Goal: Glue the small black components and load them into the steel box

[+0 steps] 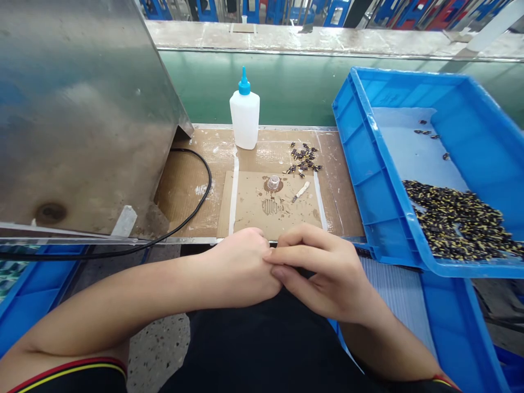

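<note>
The left hand (241, 267) lies under the right hand (323, 273), whose fingers (298, 252) curl closed against it; I cannot tell if they hold anything. Small black parts (303, 158) sit at 12 o'clock within easy reach, the blue tray (347, 136) at 2 o'clock keeping the bulk together.

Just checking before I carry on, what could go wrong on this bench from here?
The blue plastic tray seems to overhang the bench edge near the right hand, so a knock might tip out its pile of dark-and-yellow parts. The loose small parts lie unconfined beside the cardboard sheet, where the left hand could sweep them if it reaches forward. The black cable runs close to the left forearm and might snag it.
</note>
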Motion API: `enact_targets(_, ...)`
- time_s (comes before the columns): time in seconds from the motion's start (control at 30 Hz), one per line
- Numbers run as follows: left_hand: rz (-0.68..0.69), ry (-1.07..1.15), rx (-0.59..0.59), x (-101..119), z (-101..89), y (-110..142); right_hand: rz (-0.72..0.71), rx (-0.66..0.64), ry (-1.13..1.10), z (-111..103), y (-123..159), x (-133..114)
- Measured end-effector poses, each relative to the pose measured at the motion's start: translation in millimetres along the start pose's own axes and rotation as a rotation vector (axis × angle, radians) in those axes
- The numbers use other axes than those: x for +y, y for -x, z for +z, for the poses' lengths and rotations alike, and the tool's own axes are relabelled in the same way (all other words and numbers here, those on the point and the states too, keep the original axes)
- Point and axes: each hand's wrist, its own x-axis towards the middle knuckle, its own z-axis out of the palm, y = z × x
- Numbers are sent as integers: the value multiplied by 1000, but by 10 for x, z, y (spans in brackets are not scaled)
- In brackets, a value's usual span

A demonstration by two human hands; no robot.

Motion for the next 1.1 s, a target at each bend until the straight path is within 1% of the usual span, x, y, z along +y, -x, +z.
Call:
enact_targets(0.13, -33, -26, -5, 5, -53, 6, -121, -69, 92, -68, 32, 52)
enact_targets(0.23, -18, -54, 28, 6, -75, 30, -183, -119, 122, -124, 53, 76)
enact_targets(0.3, -11, -70, 74, 7, -81, 44, -206, -121, 124, -146, 64, 79)
enact_targets(0.37, -8, -81, 104, 10, -88, 53, -221, -95, 125, -151, 70, 73)
enact_targets(0.43, 2, -86, 107, 16, -96, 54, -216, -57, 120, -142, 70, 59)
enact_targets(0.57, 10, -81, 104, 33, -88, 42, -161, 12, 86, -92, 58, 26)
enact_targets(0.77, 32, -139, 158, 46, -34, 25, -115, 55, 59, -32, 63, 24)
enact_targets(0.97, 33, -160, 192, 57, -56, 8, -172, 27, 103, -82, 42, 10)
enact_targets(1.1, 35, -174, 205, 62, -69, 4, -182, 33, 100, -98, 33, 4)
